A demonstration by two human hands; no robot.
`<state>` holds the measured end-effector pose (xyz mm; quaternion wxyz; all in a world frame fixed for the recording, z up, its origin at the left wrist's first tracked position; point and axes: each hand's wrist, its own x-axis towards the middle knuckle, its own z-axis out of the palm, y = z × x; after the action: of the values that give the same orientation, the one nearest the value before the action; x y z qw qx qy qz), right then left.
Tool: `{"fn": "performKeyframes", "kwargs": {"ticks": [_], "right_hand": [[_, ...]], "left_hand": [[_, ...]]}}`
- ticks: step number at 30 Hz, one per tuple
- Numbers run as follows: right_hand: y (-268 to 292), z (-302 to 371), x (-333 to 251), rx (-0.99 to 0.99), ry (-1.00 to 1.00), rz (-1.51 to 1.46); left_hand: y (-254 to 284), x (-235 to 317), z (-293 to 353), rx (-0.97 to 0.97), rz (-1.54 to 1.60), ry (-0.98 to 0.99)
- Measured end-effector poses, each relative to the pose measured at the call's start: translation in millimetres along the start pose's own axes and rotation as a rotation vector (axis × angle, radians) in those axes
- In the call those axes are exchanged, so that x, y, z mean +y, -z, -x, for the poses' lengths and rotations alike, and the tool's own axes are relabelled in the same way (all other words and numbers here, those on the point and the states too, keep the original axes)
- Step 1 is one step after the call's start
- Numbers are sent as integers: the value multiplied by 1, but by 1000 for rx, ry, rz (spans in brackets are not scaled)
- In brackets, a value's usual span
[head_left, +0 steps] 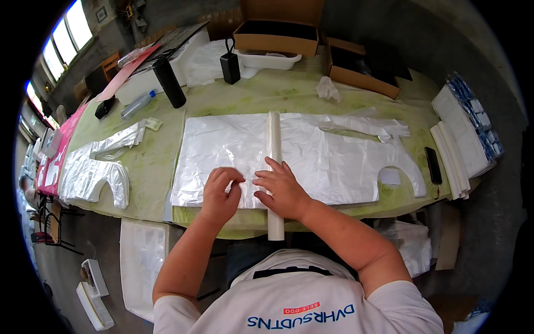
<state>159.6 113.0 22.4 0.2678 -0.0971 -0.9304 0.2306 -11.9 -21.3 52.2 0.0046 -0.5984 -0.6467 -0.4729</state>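
Across the table lies a stack of thin, whitish translucent plastic sheets (222, 142), its right end cut into vest-bag handles. A pale tube-shaped roll (275, 136) rests upon the stack, its near end jutting past the table edge. My right hand (282, 190) is open, fingers spread, lying over the roll and the sheet just left of it. Close by on the left, my left hand (220, 195) is curled with thumb and fingertips drawn together at the sheet. Whatever those fingers may pinch is too small to make out.
Another cut plastic stack (105, 158) lies at the left. Behind stand a black cylinder (168, 82), a clear bottle (138, 104), a black box with a loop (230, 67) and cardboard boxes (364, 75). A phone (433, 165) and white bundles (453, 156) sit at the right.
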Motion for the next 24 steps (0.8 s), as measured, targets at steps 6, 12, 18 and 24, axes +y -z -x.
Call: {"fn": "performKeyframes", "kwargs": {"ticks": [6,12,18,24], "right_hand": [[-7,-5,-17,25,-59,-140],[28,36,-33,45,170,-117],[34,106,-53,73,81,-318],[32,105,-51,-2,118,-375]], "left_hand": [[-36,16,-64,-497,181,-210],[-21,6,-54,-687,-111,-80],[11,-1,-28,-185,-173,1],[21,10,-7,-604,-588,135]]}}
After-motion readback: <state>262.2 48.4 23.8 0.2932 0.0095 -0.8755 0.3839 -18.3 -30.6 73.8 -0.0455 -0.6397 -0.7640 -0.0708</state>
